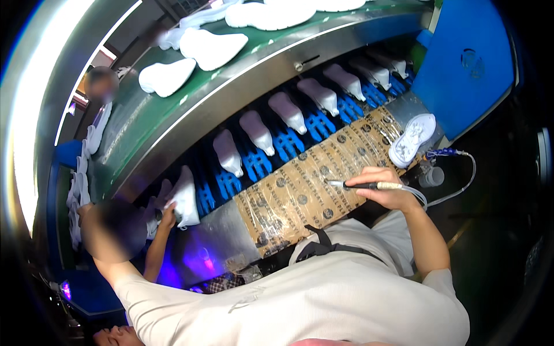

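Note:
My right hand (378, 187) is closed round a pen-shaped applicator (369, 185) with a black grip and a thin metal tip pointing left. A clear hose runs from its rear. Beneath it lies brown cardboard (306, 190) under clear film. Just past that hand, a white shoe sole (412, 141) rests with its patterned side up. Far to the left, my left hand (85, 210) reaches beside a row of white soles (81, 181). A blurred patch covers part of that forearm, and its fingers do not show clearly. Another person's hand (167, 216) touches a white shoe upper (184, 199).
Several white shoe uppers (285, 112) sit on blue racks (288, 144) behind the bench. Above them runs a green conveyor (130, 118) carrying white soles (213, 49). A blue panel (470, 63) stands at right. A small clear bottle (431, 176) is near the hose.

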`<control>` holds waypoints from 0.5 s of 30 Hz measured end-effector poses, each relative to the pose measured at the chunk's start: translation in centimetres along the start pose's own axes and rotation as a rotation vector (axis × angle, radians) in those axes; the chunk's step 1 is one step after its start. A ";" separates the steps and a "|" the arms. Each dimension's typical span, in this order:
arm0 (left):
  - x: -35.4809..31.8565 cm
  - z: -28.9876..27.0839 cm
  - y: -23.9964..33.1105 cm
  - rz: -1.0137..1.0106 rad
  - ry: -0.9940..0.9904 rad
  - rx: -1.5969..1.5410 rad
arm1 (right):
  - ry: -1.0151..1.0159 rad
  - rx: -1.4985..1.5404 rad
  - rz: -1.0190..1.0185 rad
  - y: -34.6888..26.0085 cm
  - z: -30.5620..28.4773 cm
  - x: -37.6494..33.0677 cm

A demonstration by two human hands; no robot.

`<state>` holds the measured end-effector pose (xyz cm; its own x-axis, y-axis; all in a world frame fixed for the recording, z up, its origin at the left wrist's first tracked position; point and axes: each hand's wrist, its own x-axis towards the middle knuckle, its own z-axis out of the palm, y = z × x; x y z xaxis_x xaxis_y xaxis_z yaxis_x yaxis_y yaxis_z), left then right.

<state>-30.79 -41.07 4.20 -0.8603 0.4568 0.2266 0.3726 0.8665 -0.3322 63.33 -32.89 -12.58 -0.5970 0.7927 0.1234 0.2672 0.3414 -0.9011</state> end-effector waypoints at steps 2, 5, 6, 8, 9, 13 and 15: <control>-0.2 1.0 0.1 0.004 0.002 -0.007 | 0.010 0.004 -0.004 0.0 0.1 -0.5; -0.1 1.1 -0.7 -0.014 0.043 -0.025 | 0.003 -0.016 0.013 0.0 -0.1 -0.6; 0.6 2.2 -1.6 -0.024 0.059 -0.049 | -0.002 -0.023 0.009 -0.1 0.0 -0.4; 1.0 2.2 -1.4 -0.023 0.108 -0.098 | 0.006 -0.022 0.002 0.1 -0.1 -0.8; 1.2 1.8 -0.7 -0.016 0.149 -0.131 | 0.021 -0.018 -0.004 0.4 -0.3 -1.0; -0.6 0.5 2.4 -0.001 0.404 -0.434 | 0.103 0.038 -0.067 1.0 -0.2 -1.2; -4.6 -1.8 5.4 0.050 0.422 -0.706 | 0.136 0.052 -0.083 0.8 -0.3 -1.2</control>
<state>-24.23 -38.11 3.03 -0.6862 0.4130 0.5988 0.6590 0.7015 0.2713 64.49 -33.47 -13.29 -0.5067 0.8251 0.2501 0.1797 0.3848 -0.9054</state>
